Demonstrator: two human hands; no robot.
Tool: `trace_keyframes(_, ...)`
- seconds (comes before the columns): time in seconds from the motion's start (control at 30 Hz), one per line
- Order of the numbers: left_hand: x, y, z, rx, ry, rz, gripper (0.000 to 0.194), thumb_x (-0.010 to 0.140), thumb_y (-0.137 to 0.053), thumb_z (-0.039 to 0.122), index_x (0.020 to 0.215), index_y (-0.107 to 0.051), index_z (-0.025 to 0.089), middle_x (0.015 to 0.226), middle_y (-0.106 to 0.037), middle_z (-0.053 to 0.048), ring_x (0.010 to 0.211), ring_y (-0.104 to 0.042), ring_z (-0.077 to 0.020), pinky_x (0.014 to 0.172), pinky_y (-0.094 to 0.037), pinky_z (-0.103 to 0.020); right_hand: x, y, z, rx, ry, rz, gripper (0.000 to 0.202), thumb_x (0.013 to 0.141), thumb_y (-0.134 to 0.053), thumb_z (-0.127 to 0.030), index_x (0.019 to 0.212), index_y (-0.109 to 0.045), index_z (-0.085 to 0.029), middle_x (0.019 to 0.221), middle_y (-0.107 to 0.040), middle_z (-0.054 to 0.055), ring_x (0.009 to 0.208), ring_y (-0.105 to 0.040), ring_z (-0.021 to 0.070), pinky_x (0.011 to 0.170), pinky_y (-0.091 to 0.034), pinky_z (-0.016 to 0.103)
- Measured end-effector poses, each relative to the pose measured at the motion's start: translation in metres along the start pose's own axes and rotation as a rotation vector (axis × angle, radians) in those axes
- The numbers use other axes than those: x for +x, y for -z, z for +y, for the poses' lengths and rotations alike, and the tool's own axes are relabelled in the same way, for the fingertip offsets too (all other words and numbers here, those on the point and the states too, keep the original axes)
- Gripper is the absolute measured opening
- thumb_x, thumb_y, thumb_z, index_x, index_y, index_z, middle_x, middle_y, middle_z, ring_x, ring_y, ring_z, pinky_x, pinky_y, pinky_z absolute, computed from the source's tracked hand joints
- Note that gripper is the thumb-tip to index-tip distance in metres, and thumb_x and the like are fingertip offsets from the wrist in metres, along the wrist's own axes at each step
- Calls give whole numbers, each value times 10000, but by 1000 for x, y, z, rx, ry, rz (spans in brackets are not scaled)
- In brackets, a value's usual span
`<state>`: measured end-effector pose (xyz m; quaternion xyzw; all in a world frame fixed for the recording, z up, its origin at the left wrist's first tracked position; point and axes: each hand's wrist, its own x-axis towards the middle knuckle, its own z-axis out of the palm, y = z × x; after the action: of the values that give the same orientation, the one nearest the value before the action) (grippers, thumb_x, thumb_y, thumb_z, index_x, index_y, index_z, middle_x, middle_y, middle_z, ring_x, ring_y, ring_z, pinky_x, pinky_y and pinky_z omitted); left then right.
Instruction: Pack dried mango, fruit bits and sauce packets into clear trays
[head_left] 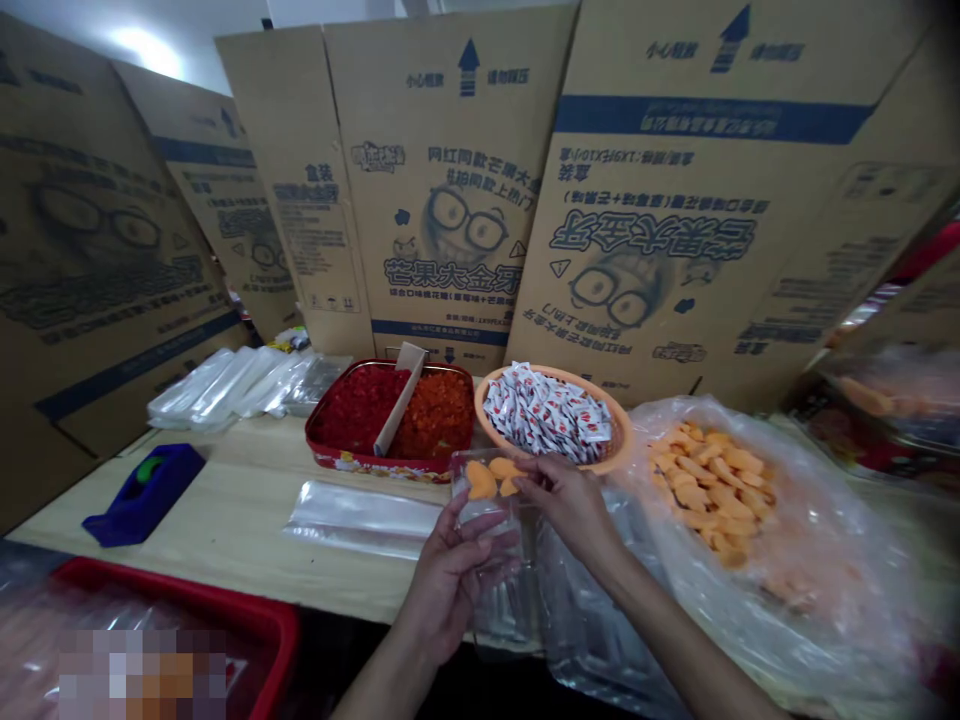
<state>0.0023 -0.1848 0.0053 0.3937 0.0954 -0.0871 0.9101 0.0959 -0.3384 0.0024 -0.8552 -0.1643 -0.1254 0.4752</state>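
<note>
A small clear plastic tray point(459, 468) with several orange candy-like pieces point(481, 480) in it is held over the table's front edge. My left hand point(454, 572) supports it from below and the left, thumb and fingers around its near side. From the right, my right hand point(574, 512) pinches at one orange piece point(509, 487) by the tray's right side; its fingertips partly hide that piece. Below my hands lie clear empty trays point(600, 600), stacked at the table edge. To the right, an open clear bag point(832, 560) contains a heap of similar orange pieces point(712, 485).
Behind my hands stand an orange basket point(621, 430) of small printed sachets point(544, 405) and a red tin point(319, 450) of red, crumbly food with a divider point(397, 400). Plastic sleeves point(364, 515), a blue tape dispenser point(146, 495) and a red bin point(281, 630) are leftward. Cardboard boxes point(442, 130) wall the back.
</note>
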Motion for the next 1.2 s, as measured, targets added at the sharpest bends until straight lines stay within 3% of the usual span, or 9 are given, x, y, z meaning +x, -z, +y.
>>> trace_keyframes(0.07,-2,5,5,-14,-3,11,734,680,-640,73,1298,-268,209,1219,-510,-160,995,-578,-286,882,-434,-463,0,-3,-3,-53,72,-39,209,733,-571,-325,827,-690,-182,761,-600,50,734,-540,171,675,-394,286)
trace_keyframes(0.17,-4,14,15,-11,8,23,731,686,-631,65,1300,-262,213,1220,-510,-158,1016,-567,-296,885,-433,-459,10,-2,-1,-23,112,-34,291,773,-533,-366,941,-669,-172,778,-571,55,724,-526,160,672,-403,282)
trace_keyframes(0.27,-6,27,27,17,-3,37,729,703,-627,77,1309,-248,222,1248,-488,-157,1036,-556,-299,892,-432,-455,37,9,14,16,73,183,412,800,-494,-358,1135,-540,-123,871,-560,70,759,-520,153,694,-416,271)
trace_keyframes(0.33,-7,36,35,25,-24,52,725,716,-627,89,1315,-244,230,1269,-471,-155,1055,-545,-295,914,-420,-458,60,18,28,-101,-24,267,405,814,-465,-295,1169,-473,-100,953,-561,91,798,-526,150,708,-412,257)
trace_keyframes(0.47,-7,49,49,18,-65,79,744,714,-627,78,1326,-239,247,1286,-456,-148,1103,-515,-286,946,-401,-459,95,16,50,-457,-191,-10,175,789,-491,-213,906,-578,-115,852,-605,88,760,-547,164,672,-380,253)
trace_keyframes(0.57,-6,51,53,13,-56,100,758,702,-633,72,1328,-248,254,1289,-456,-143,1116,-507,-282,948,-402,-452,109,-2,56,-515,-195,-91,170,747,-530,-174,888,-589,-99,833,-610,115,750,-563,178,658,-375,257)
trace_keyframes(0.77,-3,50,54,1,-46,102,804,680,-651,72,1339,-226,251,1283,-461,-153,1096,-520,-292,933,-405,-448,120,-19,58,-578,-217,-120,284,744,-408,-43,963,-589,-52,855,-611,159,790,-580,188,687,-382,272)
trace_keyframes(0.93,1,54,53,-2,-38,89,783,689,-639,58,1329,-225,237,1277,-463,-158,1078,-533,-285,914,-422,-437,125,-5,65,-552,-286,-103,282,709,-421,-33,893,-631,-71,846,-629,135,759,-581,179,670,-384,255)
trace_keyframes(1.2,9,54,51,28,-47,41,748,707,-622,41,1315,-230,232,1272,-465,-155,1076,-533,-285,912,-432,-431,114,20,57,-532,-321,-37,317,791,-432,-164,1079,-561,-126,928,-630,61,786,-583,141,650,-394,203)
